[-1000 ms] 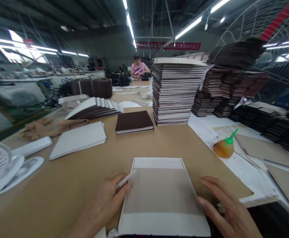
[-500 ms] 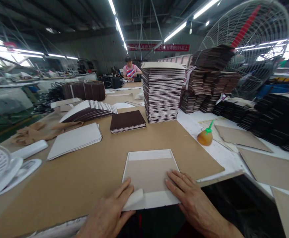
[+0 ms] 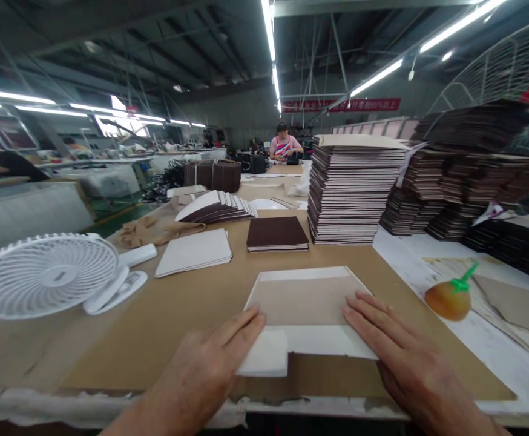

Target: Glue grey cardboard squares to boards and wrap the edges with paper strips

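A flat beige panel (image 3: 304,303) with white borders lies in front of me, its near edge slightly raised over the brown board. My left hand (image 3: 214,357) is at its left side, fingertips on top. From under that hand juts a small white folded pad (image 3: 269,354), overlapping the panel's near left corner; whether it is cloth or paper I cannot tell. Across the right edge lie the fingers of my right hand (image 3: 396,333). Its thumb is hidden below the panel. Beyond stands a short pile of dark brown covers (image 3: 277,232).
A tall stack of brown panels (image 3: 355,191) stands behind right. White sheets (image 3: 196,251) and a white fan (image 3: 55,275) are at left. An amber bottle with a green nozzle (image 3: 448,298) sits at right. Farther back, a person (image 3: 285,145) works at a table.
My view has turned left and lifted. The panel, with both hands on it, has moved from overhanging the table's front edge to over the brown board. More of the white pad shows.
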A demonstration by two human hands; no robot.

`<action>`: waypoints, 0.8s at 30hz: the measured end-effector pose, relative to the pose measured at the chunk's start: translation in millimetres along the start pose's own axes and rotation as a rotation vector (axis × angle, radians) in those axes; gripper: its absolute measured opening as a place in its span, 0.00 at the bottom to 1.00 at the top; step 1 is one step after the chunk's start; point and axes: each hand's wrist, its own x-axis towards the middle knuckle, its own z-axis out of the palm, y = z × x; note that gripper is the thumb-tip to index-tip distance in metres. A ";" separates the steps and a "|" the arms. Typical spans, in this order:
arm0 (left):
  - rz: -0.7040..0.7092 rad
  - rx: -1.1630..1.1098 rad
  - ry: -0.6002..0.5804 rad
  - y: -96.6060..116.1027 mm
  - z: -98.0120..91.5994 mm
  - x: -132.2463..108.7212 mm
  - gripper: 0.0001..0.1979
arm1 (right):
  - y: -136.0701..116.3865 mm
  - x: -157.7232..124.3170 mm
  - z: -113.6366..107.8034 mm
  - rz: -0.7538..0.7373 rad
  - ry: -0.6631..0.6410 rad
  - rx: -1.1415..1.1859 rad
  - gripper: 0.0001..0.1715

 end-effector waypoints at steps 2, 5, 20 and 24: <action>-0.013 0.033 0.059 -23.9 -7.2 17.1 0.33 | 16.6 35.8 11.7 -0.020 0.063 0.038 0.36; -0.058 0.090 0.129 -68.7 -7.7 57.6 0.25 | 51.8 93.2 47.0 -0.029 0.141 0.087 0.29; -0.273 0.049 -0.024 -196.1 100.3 183.3 0.18 | 165.1 184.9 219.0 0.009 -0.074 0.101 0.31; -0.263 -0.018 -0.055 -197.6 117.6 177.0 0.16 | 166.0 174.3 229.5 -0.003 -0.184 0.106 0.32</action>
